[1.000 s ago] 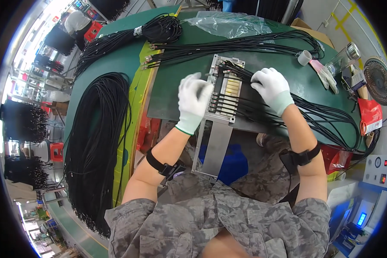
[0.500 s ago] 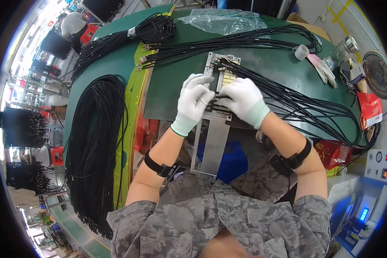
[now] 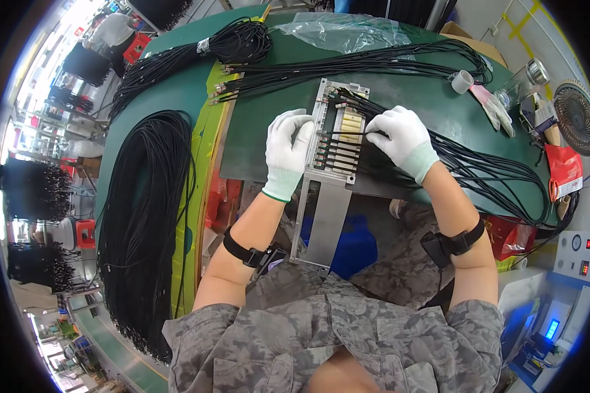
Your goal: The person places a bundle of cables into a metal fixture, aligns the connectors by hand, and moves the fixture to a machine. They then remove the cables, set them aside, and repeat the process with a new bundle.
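Observation:
A long metal fixture (image 3: 316,137) stands at the table's front edge, with a row of black cable ends lying across its slots and a cream-coloured strip (image 3: 352,121) in its upper part. At its left side is my white-gloved left hand (image 3: 284,149), fingers loosely curled, thumb apart, with nothing visible in it. My gloved right hand (image 3: 400,137), to the right of the fixture, pinches a black cable (image 3: 346,133) that runs across the slots. More black cables (image 3: 465,154) trail off to the right from the fixture, partly hidden by the right hand.
Large black cable bundles lie at the left (image 3: 144,196) and along the back (image 3: 347,65) of the green table (image 3: 269,124). Right of the fixture are a white cup (image 3: 461,81), a spare glove (image 3: 495,111), a glass jar (image 3: 524,82) and a small fan (image 3: 575,118). A clear plastic bag (image 3: 347,33) lies behind.
My hands have drawn apart: the left has moved left off the fixture's middle, the right has moved right. The row of cable ends between them now shows.

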Demonstrator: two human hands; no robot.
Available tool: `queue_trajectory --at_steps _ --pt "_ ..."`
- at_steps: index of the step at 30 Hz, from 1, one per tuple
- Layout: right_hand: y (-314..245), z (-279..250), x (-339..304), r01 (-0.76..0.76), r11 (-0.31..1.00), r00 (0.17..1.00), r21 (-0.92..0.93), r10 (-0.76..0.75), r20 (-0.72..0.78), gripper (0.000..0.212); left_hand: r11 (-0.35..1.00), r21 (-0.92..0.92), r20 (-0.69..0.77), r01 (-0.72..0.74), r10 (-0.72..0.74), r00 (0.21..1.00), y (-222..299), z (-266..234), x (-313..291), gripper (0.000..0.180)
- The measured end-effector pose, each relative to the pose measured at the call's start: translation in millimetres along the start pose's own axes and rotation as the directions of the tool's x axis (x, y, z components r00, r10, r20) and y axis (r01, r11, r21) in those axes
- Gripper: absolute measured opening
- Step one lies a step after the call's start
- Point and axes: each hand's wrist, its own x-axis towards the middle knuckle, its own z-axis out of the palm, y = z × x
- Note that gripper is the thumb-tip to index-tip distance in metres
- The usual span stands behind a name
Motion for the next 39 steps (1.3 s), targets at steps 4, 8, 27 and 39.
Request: queue_trajectory --at_steps 4,8,27,39 --pt "0 0 1 -0.012 0.996 1.000 -0.084 0.013 0.009 0.007 1.000 0.007 0.004 -0.001 0.001 1.000 -1 1 0 0.016" --pt "-3 -1 2 -0.016 0.987 0.999 -0.157 0.023 0.044 0.006 1.000 0.016 0.016 -0.006 0.006 1.000 -3 1 0 0.016" --pt "20 12 6 -0.115 0.981 0.993 -0.154 0.120 0.020 0.013 0.865 0.288 0.422 -0.411 0.271 0.865 1 11 6 0.030" --pt "23 7 15 -0.134 0.961 0.991 -0.240 0.124 -0.057 0.013 0.919 0.216 0.412 -0.329 0.220 0.884 0 9 8 0.027"
